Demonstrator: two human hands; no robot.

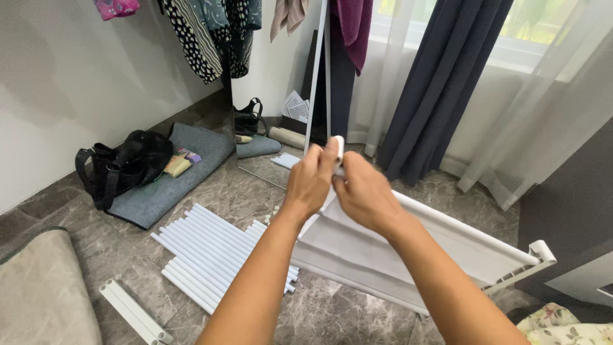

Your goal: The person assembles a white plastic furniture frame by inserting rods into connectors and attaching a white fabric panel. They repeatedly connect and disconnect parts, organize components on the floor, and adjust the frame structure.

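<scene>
Head view: left hand (311, 181) and right hand (363, 191) meet, both pinching a white corner connector (338, 150) at the top of a white fabric-panelled frame (408, 246). Loose white tubes (214, 252) lie on the marble floor (332, 313) below the left hand; a black bag (124, 163) sits further left.

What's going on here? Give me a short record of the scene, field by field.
Setting: room with a marble-look floor, mirror against the wall, dark curtain by a window.
Left hand: pinching a small white end piece at the near corner of a white fabric-and-tube frame.
Right hand: gripping the same corner from the other side.
On the floor: row of white tubes, two more tubes apart from them, black bag on a grey mat.
Hanging above: patterned clothes.
</scene>
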